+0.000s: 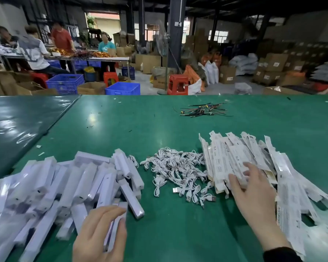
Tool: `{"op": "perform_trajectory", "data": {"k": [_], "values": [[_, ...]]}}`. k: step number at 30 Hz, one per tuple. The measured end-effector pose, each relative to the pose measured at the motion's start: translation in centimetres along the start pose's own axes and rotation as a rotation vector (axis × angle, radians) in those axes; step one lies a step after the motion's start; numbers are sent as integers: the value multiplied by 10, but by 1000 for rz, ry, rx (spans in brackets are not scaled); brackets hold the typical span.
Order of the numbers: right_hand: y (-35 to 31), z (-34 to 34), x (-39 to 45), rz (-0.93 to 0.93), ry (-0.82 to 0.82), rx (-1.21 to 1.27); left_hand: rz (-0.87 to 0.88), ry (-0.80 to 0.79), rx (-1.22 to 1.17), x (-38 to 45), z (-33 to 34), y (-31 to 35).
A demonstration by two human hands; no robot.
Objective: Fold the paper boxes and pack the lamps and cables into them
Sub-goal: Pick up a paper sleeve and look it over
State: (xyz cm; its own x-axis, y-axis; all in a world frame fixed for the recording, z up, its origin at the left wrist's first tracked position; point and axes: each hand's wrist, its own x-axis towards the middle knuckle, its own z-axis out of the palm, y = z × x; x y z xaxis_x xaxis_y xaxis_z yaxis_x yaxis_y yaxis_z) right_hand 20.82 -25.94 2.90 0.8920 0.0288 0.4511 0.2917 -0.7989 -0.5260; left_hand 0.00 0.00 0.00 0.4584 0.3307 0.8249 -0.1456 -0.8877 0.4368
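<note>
A heap of white bar lamps in clear wrap [51,188] covers the left of the green table [159,129]. My left hand [100,233] grips one lamp [115,225] at the heap's near right edge, thumb on one side and fingers on the other. Small coiled white USB cables [178,173] are piled in the middle. Flat unfolded paper boxes [273,171] with printed text are spread on the right. My right hand [248,188] lies on that pile, its fingers closing on one flat box [233,163] at the pile's left side.
A bundle of thin coloured wires [203,110] lies farther back on the table. A second table with a glossy cover [17,125] adjoins on the left. Beyond the far edge are blue crates [122,88], red stools, cartons and seated people.
</note>
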Motion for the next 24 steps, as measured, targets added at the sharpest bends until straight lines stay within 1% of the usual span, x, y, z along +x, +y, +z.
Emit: {"op": "perform_trajectory", "data": {"k": [2,4,7,8,12,14,15,16,17,18,19,20,22,23,24], "values": [[-8,7,8,52,-50,-162,-48,33,-12,1,-4,-2],[-19,13,12,80,-83,-195,-102,32,-30,3,-5,-2],[-20,22,12,94,-39,-190,-125,53,-84,4,-5,2],[-19,20,10,93,-27,-151,-132,54,-89,5,-6,4],[-25,6,1,85,69,242,-146,34,-101,6,-7,14],[-39,-10,-8,139,182,412,-241,-3,-168,5,-8,20],[-50,-19,-14,226,196,582,-321,-31,-257,6,-9,20],[-63,-29,-22,321,137,839,-421,-59,-389,9,-10,21],[-75,-34,-32,378,18,1120,-517,-109,-563,12,-10,21],[-86,-32,-44,412,-168,1320,-603,-179,-753,18,-10,19],[-97,-27,-57,444,-378,1470,-693,-241,-940,22,-9,14],[-108,-20,-70,492,-583,1544,-795,-286,-1111,25,-8,10],[-123,-6,-96,574,-928,1523,-969,-305,-1357,29,-10,7],[-125,1,-104,571,-1055,1471,-1004,-317,-1415,29,-12,6],[-127,7,-110,533,-1155,1402,-997,-332,-1446,27,-13,4]]}}
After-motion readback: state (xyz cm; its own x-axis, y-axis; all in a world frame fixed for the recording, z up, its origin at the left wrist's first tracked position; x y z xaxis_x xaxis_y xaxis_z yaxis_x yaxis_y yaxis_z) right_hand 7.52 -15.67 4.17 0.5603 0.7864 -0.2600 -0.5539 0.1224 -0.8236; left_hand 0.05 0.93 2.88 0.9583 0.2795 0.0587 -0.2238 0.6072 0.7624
